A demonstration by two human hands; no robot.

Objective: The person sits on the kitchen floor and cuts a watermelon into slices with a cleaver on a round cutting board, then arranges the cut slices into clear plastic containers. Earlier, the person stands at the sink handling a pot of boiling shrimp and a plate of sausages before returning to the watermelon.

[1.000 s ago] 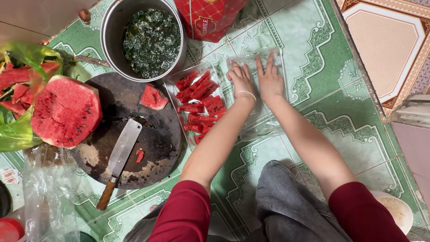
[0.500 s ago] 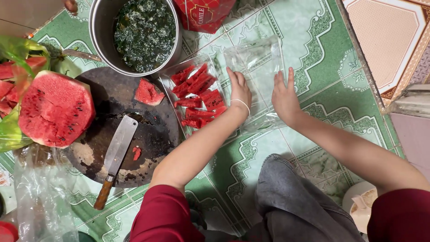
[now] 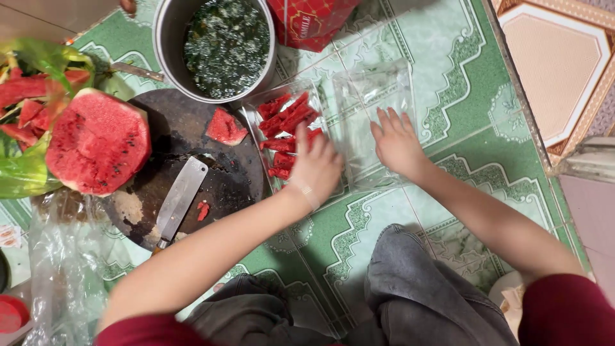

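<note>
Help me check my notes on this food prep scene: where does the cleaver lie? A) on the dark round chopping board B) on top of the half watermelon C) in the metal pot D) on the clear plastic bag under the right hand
A: the cleaver lies flat on the dark round chopping board, below the half watermelon and left of the left hand.

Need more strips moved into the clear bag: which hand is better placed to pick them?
Left, probably: the left hand already rests on the watermelon strips, while the right hand lies on the clear bag.
</note>
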